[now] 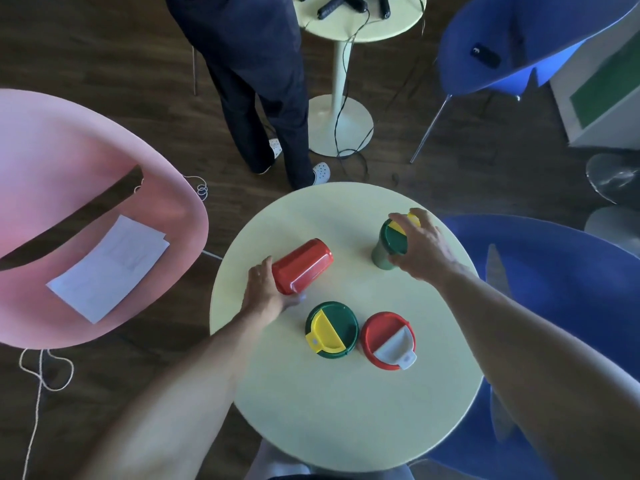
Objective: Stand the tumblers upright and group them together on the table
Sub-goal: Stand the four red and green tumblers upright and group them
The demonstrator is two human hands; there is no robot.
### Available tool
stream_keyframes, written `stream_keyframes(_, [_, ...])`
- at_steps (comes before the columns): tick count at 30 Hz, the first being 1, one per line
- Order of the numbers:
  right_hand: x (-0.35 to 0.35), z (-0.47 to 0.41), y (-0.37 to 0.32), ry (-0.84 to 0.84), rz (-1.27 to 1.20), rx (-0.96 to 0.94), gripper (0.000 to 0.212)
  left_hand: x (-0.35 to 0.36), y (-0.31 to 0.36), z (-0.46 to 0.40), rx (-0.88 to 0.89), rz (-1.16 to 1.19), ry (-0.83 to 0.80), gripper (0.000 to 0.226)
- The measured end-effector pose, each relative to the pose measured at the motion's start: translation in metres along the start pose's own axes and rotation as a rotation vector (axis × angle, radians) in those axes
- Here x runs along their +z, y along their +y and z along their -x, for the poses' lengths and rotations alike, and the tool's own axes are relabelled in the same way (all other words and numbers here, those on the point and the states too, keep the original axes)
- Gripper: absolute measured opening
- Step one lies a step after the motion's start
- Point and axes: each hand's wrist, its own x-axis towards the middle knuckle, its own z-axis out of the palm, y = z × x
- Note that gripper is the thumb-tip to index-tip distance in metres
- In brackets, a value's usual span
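Head view: left hand (261, 292) is gripping the lying red tumbler (302, 266); right hand (420, 245) is clasping the far green tumbler (389, 244), fingers curled.
Tip red onto its base, then slide both toward the upright pair (360, 336) on the surface (346, 410).

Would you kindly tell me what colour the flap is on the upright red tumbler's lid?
White, on the red tumbler; seen in the head view.

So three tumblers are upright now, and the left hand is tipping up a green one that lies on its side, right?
Not quite: the head view shows the tumbler on its side is red, not green. The left hand does hold it, and three tumblers stand upright: two near the table's middle and one under the right hand.
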Motion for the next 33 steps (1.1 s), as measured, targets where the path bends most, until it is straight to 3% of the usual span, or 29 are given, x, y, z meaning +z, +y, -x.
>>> stream_keyframes(10, [0.000,0.003,-0.002,-0.011,-0.012,0.011,0.083,-0.014,0.016,0.002,0.057,0.065,0.042,0.096])
stream_keyframes(14, [0.001,0.003,-0.001,-0.016,-0.015,0.026,0.082,-0.035,0.060,-0.002,0.242,-0.117,0.113,0.099])
stream_keyframes(18, [0.002,0.003,0.000,-0.017,-0.013,0.013,0.082,-0.038,0.096,-0.007,0.346,-0.378,0.070,0.098])
stream_keyframes(28, [0.000,0.002,0.000,-0.027,-0.014,-0.001,0.083,-0.038,0.096,-0.008,0.240,-0.283,-0.006,0.102])
stream_keyframes(33, [-0.007,0.001,-0.002,-0.069,-0.019,0.007,0.085,-0.034,0.089,-0.004,0.154,-0.130,0.026,0.088])
